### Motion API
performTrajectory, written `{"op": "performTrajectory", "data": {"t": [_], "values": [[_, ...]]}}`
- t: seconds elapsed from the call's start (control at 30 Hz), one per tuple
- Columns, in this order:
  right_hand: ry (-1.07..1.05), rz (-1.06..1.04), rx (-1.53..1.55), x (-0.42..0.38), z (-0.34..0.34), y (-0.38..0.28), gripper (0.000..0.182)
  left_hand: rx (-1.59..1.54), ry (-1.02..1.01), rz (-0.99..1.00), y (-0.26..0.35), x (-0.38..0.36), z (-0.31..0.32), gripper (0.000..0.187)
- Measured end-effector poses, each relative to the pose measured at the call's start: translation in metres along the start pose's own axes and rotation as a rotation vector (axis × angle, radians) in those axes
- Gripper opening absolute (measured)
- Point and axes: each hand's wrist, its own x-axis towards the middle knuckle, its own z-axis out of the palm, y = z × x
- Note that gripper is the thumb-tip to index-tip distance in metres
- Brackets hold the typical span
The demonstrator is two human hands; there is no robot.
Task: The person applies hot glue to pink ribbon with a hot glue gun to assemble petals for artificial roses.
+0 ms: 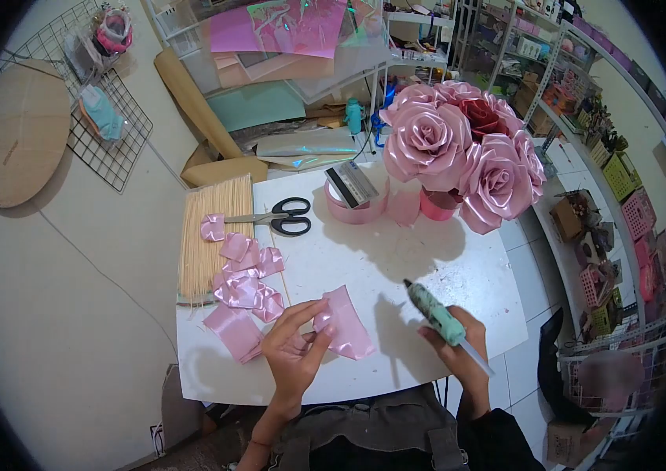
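My left hand point(295, 345) pinches a piece of pink satin ribbon point(349, 330) by its left edge, over the front of the white table. In my right hand point(459, 349) is a green hot glue gun point(435, 312), its dark nozzle pointing up and left and a glue stick point(477, 357) sticking out of its back. The nozzle is apart from the ribbon. Left of my left hand lie flat cut ribbon pieces point(232, 333) and a heap of folded pink petals point(240, 289).
Black-handled scissors point(290, 217) lie across a bundle of thin wooden sticks point(199, 259). Ribbon rolls point(349, 210) stand at the table's back beside a bouquet of large pink satin roses point(431, 137) with one red rose point(481, 118). Shelves point(596, 228) line the right side.
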Motion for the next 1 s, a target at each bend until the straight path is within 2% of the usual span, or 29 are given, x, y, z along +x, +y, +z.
{"op": "performTrajectory", "data": {"t": [0.07,0.17,0.2,0.33,0.43,0.5,0.57,0.63,0.87,0.93,1.0], "values": [[0.111,-0.006,-0.123,0.007,-0.002,0.002,0.032,-0.030,-0.003,-0.006,-0.001,0.000,-0.001,0.028],[0.049,-0.008,-0.308,0.013,-0.003,0.019,0.037,-0.035,0.005,-0.035,-0.004,-0.001,-0.004,0.025],[0.010,0.056,-0.312,0.015,-0.004,0.019,0.043,-0.009,0.014,-0.062,-0.004,-0.001,-0.004,0.024],[0.021,0.053,-0.354,0.014,-0.003,0.017,0.043,-0.057,-0.019,-0.074,-0.005,-0.001,-0.003,0.022],[0.041,-0.040,-0.436,0.010,-0.011,0.007,0.040,-0.119,-0.008,-0.185,-0.003,-0.002,0.000,0.022],[0.128,-0.237,-0.230,0.011,-0.016,-0.012,0.037,-0.124,-0.032,-0.257,0.001,-0.001,0.003,0.023],[0.053,-0.351,0.053,0.016,-0.010,-0.033,0.034,-0.129,-0.072,-0.230,-0.001,-0.002,0.005,0.022],[-0.105,-0.406,0.198,0.021,0.000,-0.048,0.032,-0.132,-0.112,-0.195,-0.002,-0.002,0.006,0.022],[-0.179,-0.390,0.447,0.029,0.025,-0.043,0.017,-0.039,-0.181,-0.091,-0.006,-0.002,0.005,0.020],[-0.214,-0.158,0.540,0.028,0.029,-0.042,0.016,0.003,-0.192,-0.045,-0.009,-0.002,0.006,0.020],[-0.216,-0.150,0.544,0.028,0.028,-0.048,0.016,0.029,-0.159,-0.016,-0.011,-0.003,0.007,0.020]]}}
